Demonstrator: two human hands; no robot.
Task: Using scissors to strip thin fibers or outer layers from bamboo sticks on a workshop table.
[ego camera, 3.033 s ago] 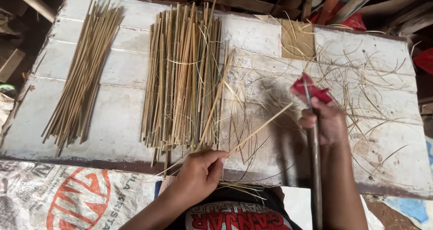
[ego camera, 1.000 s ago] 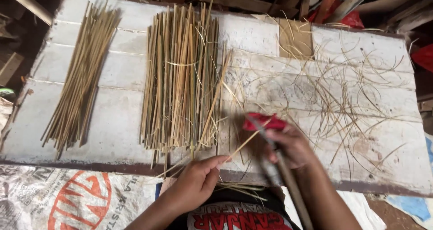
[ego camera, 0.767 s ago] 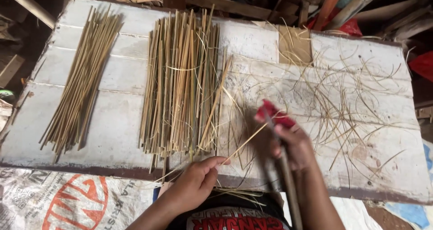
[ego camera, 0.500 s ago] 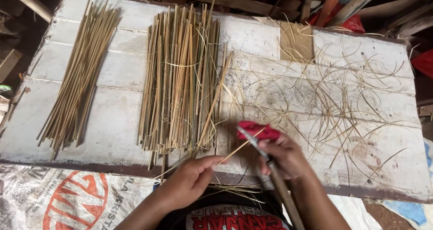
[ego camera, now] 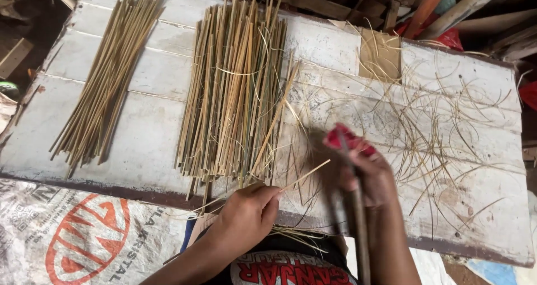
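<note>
Moved: right hand (ego camera: pixel 366 170) with its red-handled blade (ego camera: pixel 348 142) has slid back up the thin pale bamboo sliver (ego camera: pixel 302 176) since half a second ago.
Sliver: pinched in left hand (ego camera: pixel 246 215) fingers, angled over the white plank table (ego camera: pixel 475 229), seemingly steadied for shaving.
Right fingers: closed round the blurred handle.
Nearby: trimmed bamboo stick bundle (ego camera: pixel 235 92); second bundle (ego camera: pixel 109 78); curled shavings (ego camera: pixel 442 134).
</note>
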